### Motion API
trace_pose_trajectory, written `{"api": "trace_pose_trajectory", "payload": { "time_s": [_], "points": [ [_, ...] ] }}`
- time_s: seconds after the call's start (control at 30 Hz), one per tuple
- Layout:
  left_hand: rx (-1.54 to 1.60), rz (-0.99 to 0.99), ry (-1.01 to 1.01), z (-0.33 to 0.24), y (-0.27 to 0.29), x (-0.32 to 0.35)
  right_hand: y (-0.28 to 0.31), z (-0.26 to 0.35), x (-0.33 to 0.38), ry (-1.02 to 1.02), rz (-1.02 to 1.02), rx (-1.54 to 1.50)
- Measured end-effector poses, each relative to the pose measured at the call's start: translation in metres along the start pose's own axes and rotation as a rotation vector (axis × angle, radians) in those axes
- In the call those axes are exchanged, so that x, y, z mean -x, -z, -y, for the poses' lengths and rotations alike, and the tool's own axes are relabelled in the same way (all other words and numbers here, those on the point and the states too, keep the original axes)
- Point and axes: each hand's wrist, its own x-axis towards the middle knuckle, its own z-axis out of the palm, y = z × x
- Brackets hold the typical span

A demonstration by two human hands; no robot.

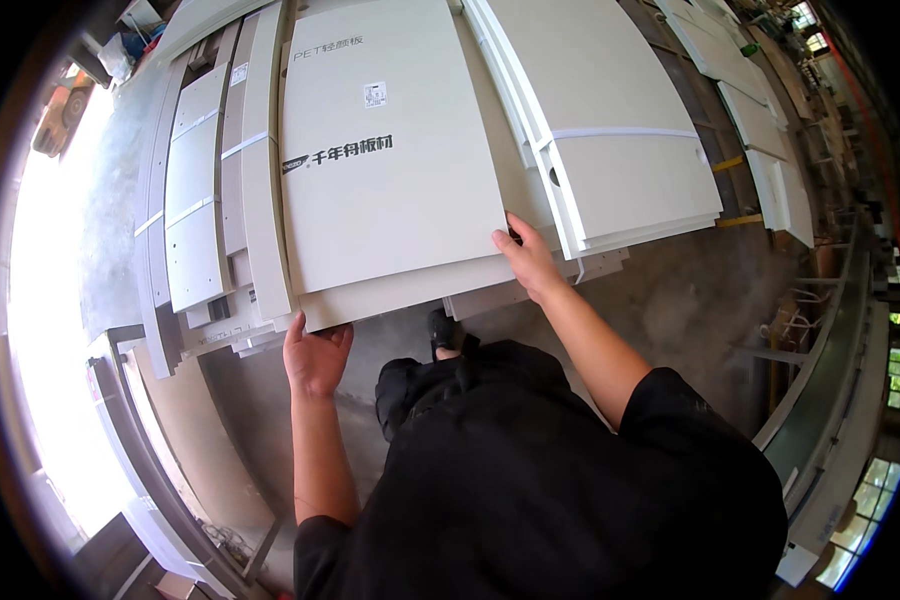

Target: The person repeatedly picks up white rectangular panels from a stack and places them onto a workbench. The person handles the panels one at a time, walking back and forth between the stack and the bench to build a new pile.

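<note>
A large off-white panel (400, 210) with dark print and a small label lies before me on a stack. Under it, a second pale panel (410, 295) sticks out toward me and to the right. At the lower panel's near left corner my left hand (317, 358) is palm up, its fingers curled beneath the edge and partly hidden. My right hand (530, 265) pinches the near right corner of the upper panel, thumb and forefinger at its edge; the other fingers are partly out of sight.
To the right stands a strapped stack of white panels (620, 180), close to my right hand. Narrower strapped boards (195, 190) lie on the left. A metal-framed rack (160, 450) is at lower left, and a long conveyor-like rail (820, 370) runs along the right. Concrete floor (660, 300) shows around my feet.
</note>
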Motion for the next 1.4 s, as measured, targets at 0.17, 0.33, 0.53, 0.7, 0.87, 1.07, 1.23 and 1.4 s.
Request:
{"api": "trace_pose_trajectory", "payload": {
  "time_s": [0.17, 0.33, 0.53, 0.7, 0.87, 1.07, 1.23, 1.4],
  "points": [
    [0.014, -0.088, -0.028, -0.002, 0.005, -0.007, 0.009, -0.017, 0.008, -0.022, -0.076, 0.064],
    [-0.104, -0.054, -0.058, -0.003, -0.006, -0.009, 0.021, -0.02, 0.029, -0.093, -0.046, 0.108],
    [-0.394, -0.195, -0.069, -0.001, -0.006, -0.014, 0.033, -0.028, 0.051, -0.017, -0.021, 0.135],
    [-0.558, -0.218, 0.05, -0.01, -0.008, -0.003, 0.018, -0.015, 0.041, 0.102, -0.029, 0.514],
    [-0.508, -0.097, -0.001, -0.01, 0.009, -0.016, -0.004, -0.043, 0.02, 0.444, -0.24, 0.364],
    [-0.437, -0.087, -0.001, -0.011, 0.025, -0.024, -0.021, -0.029, 0.04, -0.277, -0.191, -0.314],
    [-0.442, 0.026, 0.086, -0.005, 0.021, -0.022, -0.013, -0.058, 0.041, -0.281, -0.211, -0.411],
    [-0.672, 0.048, 0.346, 0.003, 0.052, 0.035, 0.008, -0.076, 0.097, -0.372, -0.232, -0.322]
  ]
}}
